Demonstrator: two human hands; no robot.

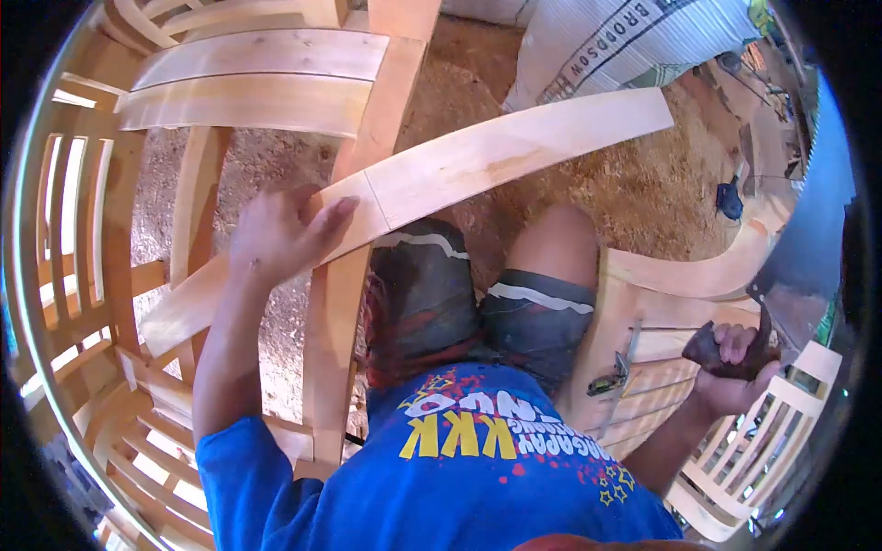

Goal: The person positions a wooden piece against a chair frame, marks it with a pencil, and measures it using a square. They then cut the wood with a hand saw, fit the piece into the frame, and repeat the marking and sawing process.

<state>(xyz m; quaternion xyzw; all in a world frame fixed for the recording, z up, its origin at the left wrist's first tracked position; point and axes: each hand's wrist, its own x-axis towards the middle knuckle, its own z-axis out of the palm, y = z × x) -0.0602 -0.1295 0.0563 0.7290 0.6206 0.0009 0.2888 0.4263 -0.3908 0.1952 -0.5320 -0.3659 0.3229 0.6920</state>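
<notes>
My left hand (283, 231) grips a long pale wooden board (524, 151) near its left part, thumb on the top face and the other fingers partly hidden at the far edge. The board lies slantwise across the wooden frame (335, 340), its right end sticking out past my knees. A thin dark line runs across its face just right of my thumb. Off to the right, my right hand (735, 367) is closed round the dark handle of a handsaw (813, 211). The saw's wide blade points up, apart from the board.
Curved slats (257, 92) belong to the wooden furniture frame at left. A printed white sack (606, 55) stands at the back. A measuring square (620, 372) lies on a slatted wooden piece to my right, near another slatted part (763, 441). Sawdust covers the ground (661, 193).
</notes>
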